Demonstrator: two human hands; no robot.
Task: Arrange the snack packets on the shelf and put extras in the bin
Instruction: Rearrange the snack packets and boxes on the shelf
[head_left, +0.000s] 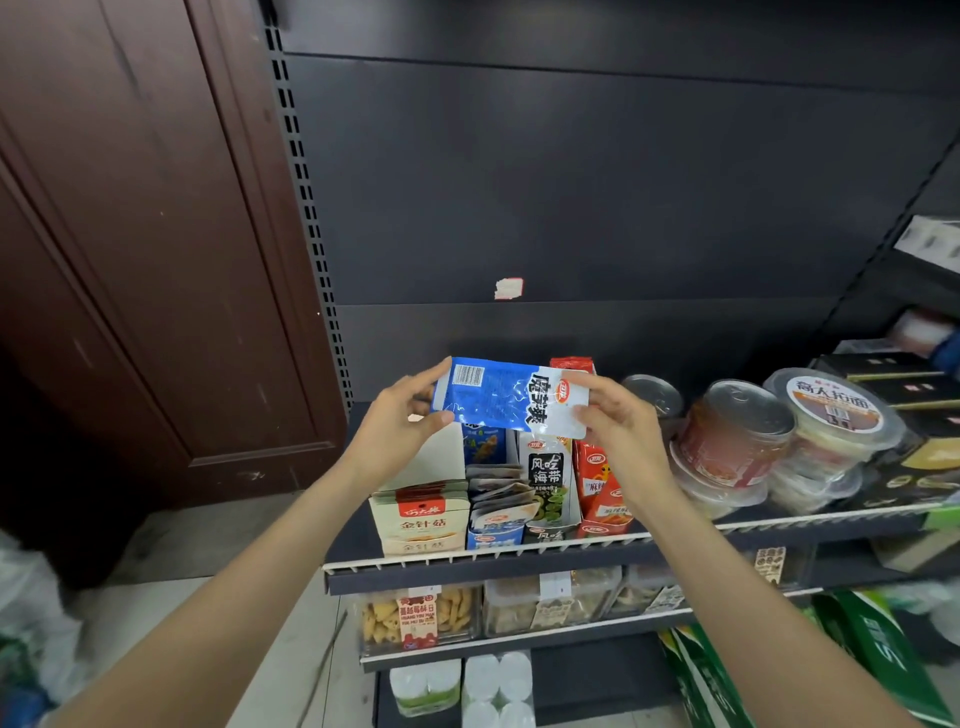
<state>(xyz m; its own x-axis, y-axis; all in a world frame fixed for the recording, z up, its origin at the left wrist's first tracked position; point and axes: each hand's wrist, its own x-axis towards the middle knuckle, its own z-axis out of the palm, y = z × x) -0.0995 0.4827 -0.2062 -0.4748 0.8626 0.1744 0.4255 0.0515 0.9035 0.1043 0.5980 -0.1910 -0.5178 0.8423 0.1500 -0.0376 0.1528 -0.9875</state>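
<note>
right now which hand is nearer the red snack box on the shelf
Right. The right hand pinches the blue packet's end just above the red snack box; the left hand holds the far end, over the beige boxes.

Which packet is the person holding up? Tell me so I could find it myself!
Find the dark shop shelf crowded with snack boxes. Just above its left end, the left hand and right hand pinch the ends of a shiny blue-and-white plastic packet. It alone is held sideways in the air; the rest stand in boxes.
</note>
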